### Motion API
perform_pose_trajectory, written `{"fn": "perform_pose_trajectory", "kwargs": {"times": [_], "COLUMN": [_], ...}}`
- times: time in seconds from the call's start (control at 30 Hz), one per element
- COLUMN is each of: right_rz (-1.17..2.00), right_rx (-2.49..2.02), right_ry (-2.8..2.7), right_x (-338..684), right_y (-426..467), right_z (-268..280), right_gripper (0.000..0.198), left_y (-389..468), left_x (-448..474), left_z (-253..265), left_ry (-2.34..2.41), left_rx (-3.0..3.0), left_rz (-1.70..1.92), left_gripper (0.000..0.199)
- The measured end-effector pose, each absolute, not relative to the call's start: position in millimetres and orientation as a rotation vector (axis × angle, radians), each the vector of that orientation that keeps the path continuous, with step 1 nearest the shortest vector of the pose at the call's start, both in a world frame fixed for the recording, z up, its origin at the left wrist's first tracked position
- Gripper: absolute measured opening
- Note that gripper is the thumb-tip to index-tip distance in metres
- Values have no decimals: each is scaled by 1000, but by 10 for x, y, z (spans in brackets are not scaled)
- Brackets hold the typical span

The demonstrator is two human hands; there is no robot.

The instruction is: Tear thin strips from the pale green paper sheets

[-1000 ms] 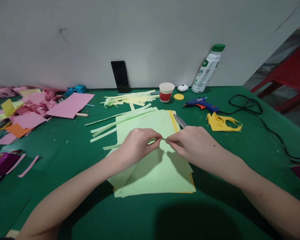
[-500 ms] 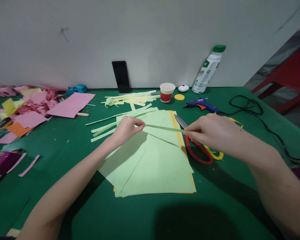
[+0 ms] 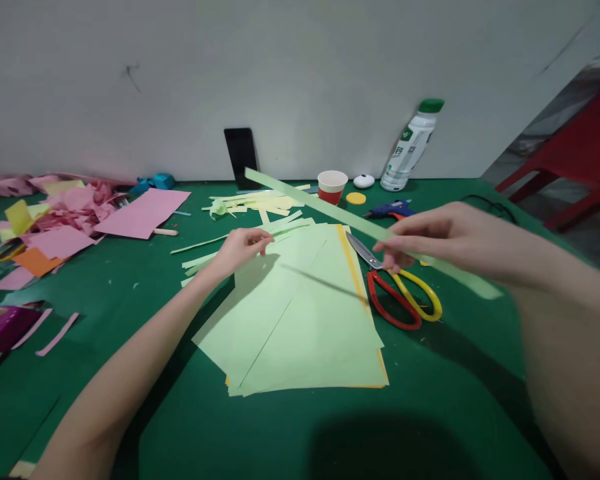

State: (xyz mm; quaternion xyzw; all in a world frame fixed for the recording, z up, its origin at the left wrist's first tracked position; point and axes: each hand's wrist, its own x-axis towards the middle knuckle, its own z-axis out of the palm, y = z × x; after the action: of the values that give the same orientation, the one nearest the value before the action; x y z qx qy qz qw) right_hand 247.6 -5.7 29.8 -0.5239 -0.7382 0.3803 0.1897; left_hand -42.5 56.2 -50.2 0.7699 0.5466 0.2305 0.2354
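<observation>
A long light-green paper strip [image 3: 325, 212] slants through the air, pinched between the thumb and fingers of my right hand [image 3: 430, 233]. One end rises to the upper left and the other passes under my palm to the lower right. My left hand [image 3: 243, 252] hovers over the left edge of a stack of light-green paper sheets [image 3: 300, 333], fingers loosely curled with no strip visibly held. Close to its fingertips lie several loose green strips [image 3: 200, 262]. Scissors [image 3: 400, 300] with one red and one yellow handle rest at the stack's right edge, below my right hand.
Cut yellow-green strips [image 3: 265, 199], a paper cup [image 3: 332, 187], a yellow disc [image 3: 356, 199], a blue glue gun [image 3: 387, 209] and a leaning bottle [image 3: 413, 147] stand or lie at the back. A black phone [image 3: 241, 155] leans on the wall. Pink paper [image 3: 145, 212] covers the left side.
My left hand has let go of its end of the strip and drawn slightly left. My right hand has moved right and up, lifting the strip, now tilted.
</observation>
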Motion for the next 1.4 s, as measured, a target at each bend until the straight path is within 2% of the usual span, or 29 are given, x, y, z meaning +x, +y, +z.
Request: {"fn": "perform_pose_trajectory", "kwargs": {"times": [0.1,0.23,0.4,0.57,0.63,0.77,1.1,1.27,1.4], "right_rz": [1627,1931,1958,1784,1770,1889,2340,2393,2334], "right_rx": [-1221,-1095,-1119,-1094,-1084,-1012,-778,-792,-822], "right_ry": [-1949,-1734,-1647,-1771,-1782,-1731,-1336,-1262,-1325], "right_x": [2230,1988,1910,1898,1887,1877,1909,1897,1890], "right_y": [-3,-9,-85,-118,-130,-136,-59,-68,-72], "right_z": [181,34,50,22,10,2,-28,-27,-39], "right_gripper": [23,28,31,23,26,36,42,43,42], "left_y": [345,100,37,55,58,59,22,17,-5], "left_x": [-254,-105,-65,-52,-48,-40,-28,-25,-20], "left_z": [-376,-252,-223,-259,-273,-274,-232,-205,-176], "left_ry": [1320,1033,907,968,957,885,907,918,907], "left_rx": [2101,1957,1841,1767,1731,1703,1635,1680,1684], "left_rz": [525,516,705,824,850,838,838,841,867], "left_gripper": [39,30,22,23,22,23,24,26,20]}}
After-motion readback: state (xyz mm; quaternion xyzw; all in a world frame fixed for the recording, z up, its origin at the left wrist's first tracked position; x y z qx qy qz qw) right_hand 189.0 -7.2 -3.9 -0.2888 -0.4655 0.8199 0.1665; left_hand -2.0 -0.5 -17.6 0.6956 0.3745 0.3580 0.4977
